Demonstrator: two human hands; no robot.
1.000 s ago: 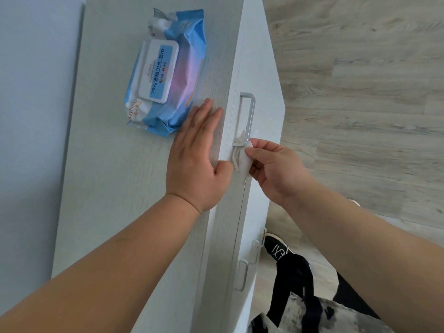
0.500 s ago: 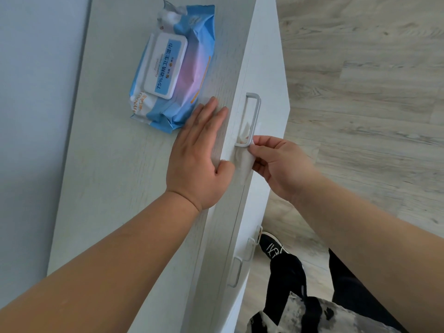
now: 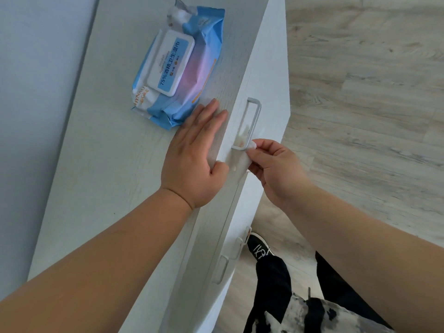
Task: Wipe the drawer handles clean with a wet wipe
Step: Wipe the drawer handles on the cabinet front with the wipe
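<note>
The right hand (image 3: 278, 171) pinches a white wet wipe (image 3: 242, 159) in its fingers (image 3: 258, 153) against the near end of the top drawer handle (image 3: 251, 123). The left hand (image 3: 194, 159) lies flat — fingers straight — on the worktop (image 3: 108, 176), thumb over its front edge. The wipe pack (image 3: 177, 68) lies at 11 o'clock from that hand — fingertips just beside it.

Matt wood-grain cabinet (image 3: 101, 188), glossy plastic wipe pack (image 3: 182, 75), seemingly metal handle (image 3: 255, 118)

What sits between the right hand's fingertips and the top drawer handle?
In the head view, a white wet wipe, pinched by the right hand, lies against the grey metal top drawer handle's near end.
</note>
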